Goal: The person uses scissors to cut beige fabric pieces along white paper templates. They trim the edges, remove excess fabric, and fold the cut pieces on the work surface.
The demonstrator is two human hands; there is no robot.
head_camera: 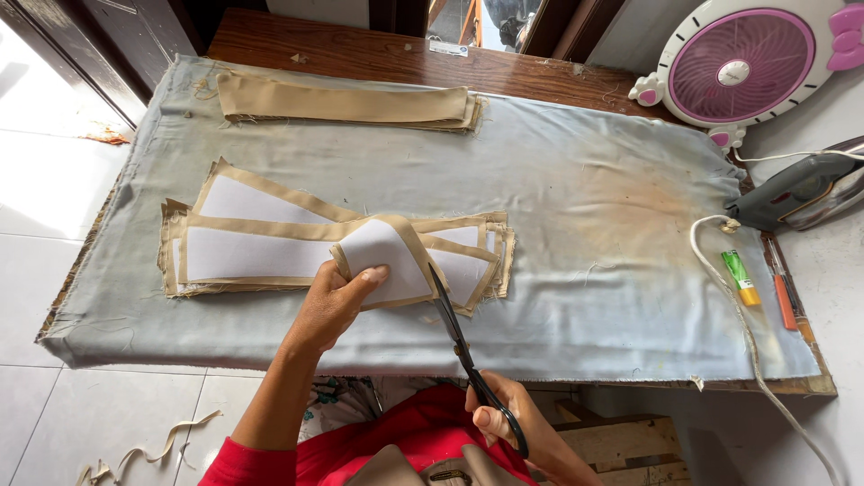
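I am pinching the folded tan-and-white fabric piece (385,261) in my left hand (335,306) above the stack (243,252) while my right hand (504,418) is gripping black scissors (459,346) at its edge, risking a crooked cut if the fold is slipping.

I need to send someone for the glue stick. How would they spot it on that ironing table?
Start at the grey padded cloth covering the table and go to its right edge, below the grey iron. There lies a small green glue stick with a yellow cap; it is shorter and thicker than the thin orange pen-like tool beside it.
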